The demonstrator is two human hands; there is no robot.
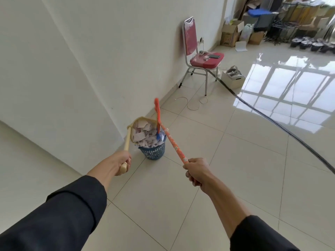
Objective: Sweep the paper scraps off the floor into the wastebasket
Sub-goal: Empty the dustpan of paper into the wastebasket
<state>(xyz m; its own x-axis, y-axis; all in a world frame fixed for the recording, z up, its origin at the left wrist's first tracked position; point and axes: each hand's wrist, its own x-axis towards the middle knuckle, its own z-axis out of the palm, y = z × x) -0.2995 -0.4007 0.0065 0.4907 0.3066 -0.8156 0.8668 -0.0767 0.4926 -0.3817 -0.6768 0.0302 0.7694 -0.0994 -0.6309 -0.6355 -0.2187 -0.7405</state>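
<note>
left hand point(121, 162) grips dustpan point(140, 130) (scraps point(145, 134) inside) | over wastebasket point(153, 151) | right hand point(196, 172) grips broom point(174, 142)

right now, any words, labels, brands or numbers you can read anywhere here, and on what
None can be read.
Broom handle: printed pattern, too blurred.
Paper scraps in the dustpan: marks too small.
Cardboard box by the far wall: dark printing, unreadable.

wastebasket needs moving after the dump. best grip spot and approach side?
Judging from this view, take the wastebasket by its top rim on the near side, coming from above. The lattice wall tapers downward, so a side grip may slip. Paper scraps and the tilted dustpan crowd the mouth, and the wall sits behind it; clear the dustpan and broom first.
</note>
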